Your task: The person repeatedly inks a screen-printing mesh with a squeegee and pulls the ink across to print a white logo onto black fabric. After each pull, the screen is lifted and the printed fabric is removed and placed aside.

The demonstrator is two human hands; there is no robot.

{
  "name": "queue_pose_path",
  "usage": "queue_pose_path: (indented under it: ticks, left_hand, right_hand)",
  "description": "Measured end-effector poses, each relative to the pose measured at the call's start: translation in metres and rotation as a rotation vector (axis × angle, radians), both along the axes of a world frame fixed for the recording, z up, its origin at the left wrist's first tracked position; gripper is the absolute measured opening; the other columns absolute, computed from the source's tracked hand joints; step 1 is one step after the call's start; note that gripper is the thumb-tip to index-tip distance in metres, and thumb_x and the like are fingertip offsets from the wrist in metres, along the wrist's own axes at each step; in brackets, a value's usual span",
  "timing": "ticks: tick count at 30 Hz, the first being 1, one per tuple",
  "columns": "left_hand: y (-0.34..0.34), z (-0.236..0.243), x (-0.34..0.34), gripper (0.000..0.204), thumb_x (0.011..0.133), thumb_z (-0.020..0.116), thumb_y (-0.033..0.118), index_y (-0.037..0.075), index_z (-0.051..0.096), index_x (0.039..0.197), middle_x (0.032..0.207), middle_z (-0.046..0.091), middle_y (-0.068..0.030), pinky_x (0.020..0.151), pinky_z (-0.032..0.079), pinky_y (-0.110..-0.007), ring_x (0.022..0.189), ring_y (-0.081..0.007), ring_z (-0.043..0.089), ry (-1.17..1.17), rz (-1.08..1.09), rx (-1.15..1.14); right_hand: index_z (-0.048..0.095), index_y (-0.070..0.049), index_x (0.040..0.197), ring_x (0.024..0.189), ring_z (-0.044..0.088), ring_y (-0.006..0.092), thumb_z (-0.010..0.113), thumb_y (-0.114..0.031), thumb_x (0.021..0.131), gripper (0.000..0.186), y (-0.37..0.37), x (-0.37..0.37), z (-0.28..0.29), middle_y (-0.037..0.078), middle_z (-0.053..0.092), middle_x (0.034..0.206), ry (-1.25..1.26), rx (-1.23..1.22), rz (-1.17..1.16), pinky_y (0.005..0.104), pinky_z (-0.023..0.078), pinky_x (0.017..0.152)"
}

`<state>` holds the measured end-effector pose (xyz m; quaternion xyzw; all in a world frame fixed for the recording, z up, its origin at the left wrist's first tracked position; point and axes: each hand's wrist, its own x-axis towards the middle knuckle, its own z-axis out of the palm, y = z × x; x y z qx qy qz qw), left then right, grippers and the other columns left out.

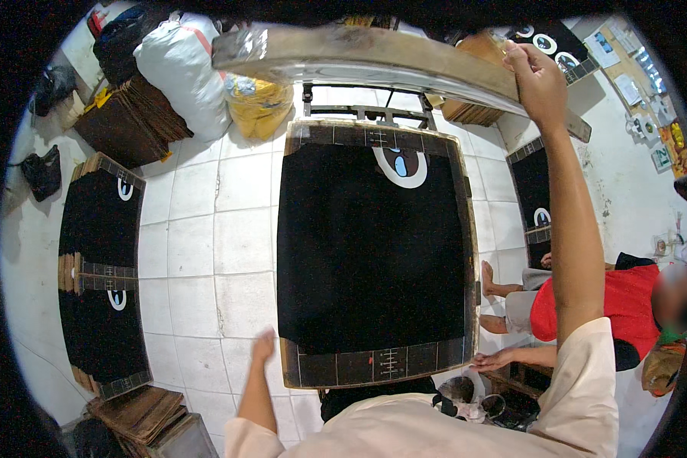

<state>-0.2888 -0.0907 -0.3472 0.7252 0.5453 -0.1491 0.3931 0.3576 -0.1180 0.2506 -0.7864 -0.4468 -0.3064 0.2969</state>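
We have the right hand (538, 76) raised far and to the right, fingers wrapped around the right end of a hinged wooden screen frame (374, 57) that stands lifted above the tabletop (466, 252). The left hand (264, 343) hangs loose at the near left corner of the tabletop, fingers relaxed and holding nothing, just beside the printed black sheet (374, 252) but not touching it as far as we can tell.

The sheet lies flat on the tabletop, filling it, with a white ring mark (401, 166) toward its far edge and a strip of fine markings along the near edge.

The main risk, as we judge it, is the frame. It is held by one hand only, at one end; if that grip slackens, the frame could swing down onto the sheet and smear whatever print is fresh on it, or catch the left hand if it has moved in over the sheet.

A second risk is the sheet itself: dragging it off by one corner with a single hand could crease it or rub the white ring mark.

A seated person in a red shirt (626, 305) sits close at the right, one hand (496, 359) reaching near the tabletop's near right corner, so a sheet swung that way could strike them. Stacks of printed sheets (99, 229) lie on the tiled floor (214, 244) at left.
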Motion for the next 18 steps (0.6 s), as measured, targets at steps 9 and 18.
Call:
queue_pose_path:
  ticks: [9, 18]
  left_hand:
    - [-0.255, -0.094, -0.064, 0.043, 0.107, 0.051, 0.033, 0.01, 0.066, 0.14, 0.143, 0.067, -0.012, 0.11, 0.049, -0.046, 0.126, -0.0331, 0.066, -0.085, -0.253, -0.178]
    - [-0.249, -0.062, -0.059, 0.031, 0.097, 0.062, 0.036, 0.01, 0.078, 0.106, 0.099, 0.077, -0.0197, 0.076, 0.055, -0.056, 0.093, -0.0448, 0.073, -0.151, 0.248, 0.17]
  right_hand:
    - [0.078, -0.003, 0.116, 0.098, 0.072, 0.0193, 0.059, -0.051, 0.105, 0.053, 0.016, 0.057, 0.017, 0.013, 0.079, 0.104, 0.052, -0.035, 0.221, 0.0323, 0.052, 0.091]
    - [0.077, -0.001, 0.107, 0.099, 0.074, 0.0294, 0.059, -0.048, 0.102, 0.051, 0.018, 0.051, 0.024, 0.018, 0.078, 0.103, 0.009, -0.073, 0.18, 0.0381, 0.053, 0.089]
